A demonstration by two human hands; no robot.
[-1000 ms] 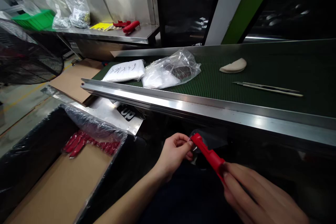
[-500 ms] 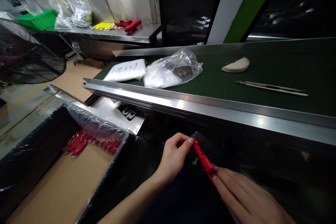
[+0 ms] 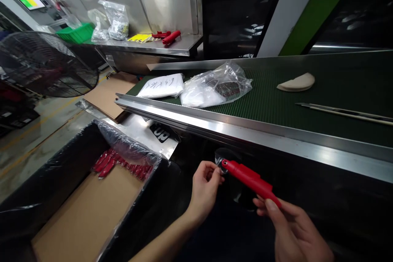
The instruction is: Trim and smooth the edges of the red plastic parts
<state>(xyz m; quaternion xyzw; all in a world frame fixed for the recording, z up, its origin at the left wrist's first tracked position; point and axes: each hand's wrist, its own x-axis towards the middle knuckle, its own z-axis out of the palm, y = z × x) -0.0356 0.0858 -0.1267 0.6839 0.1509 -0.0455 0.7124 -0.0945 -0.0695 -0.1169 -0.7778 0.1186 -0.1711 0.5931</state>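
My right hand (image 3: 291, 223) grips the lower end of a red molded plastic part (image 3: 250, 180), thumb on top and fingers beneath. The part is long and stepped, with a small hole at its far end. My left hand (image 3: 206, 190) is closed in a pinch beside that far end. Between its fingertips is what looks like the edge of a clear plastic bag (image 3: 218, 156), thin and hard to see against the dark background. Part of the film shows behind the red part's tip.
A black-lined bin (image 3: 129, 208) at left holds cardboard and several bagged red parts (image 3: 106, 163). On the green conveyor (image 3: 264, 110) lie white bags (image 3: 162, 86), a clear bag (image 3: 230, 88), a beige folded pad (image 3: 296, 82) and tweezers (image 3: 344, 111). A fan (image 3: 49, 65) stands left.
The red part has turned from edge-on to show its broad side, and my right hand has turned with it. My left hand has let go of the part's tip. The view has shifted left.
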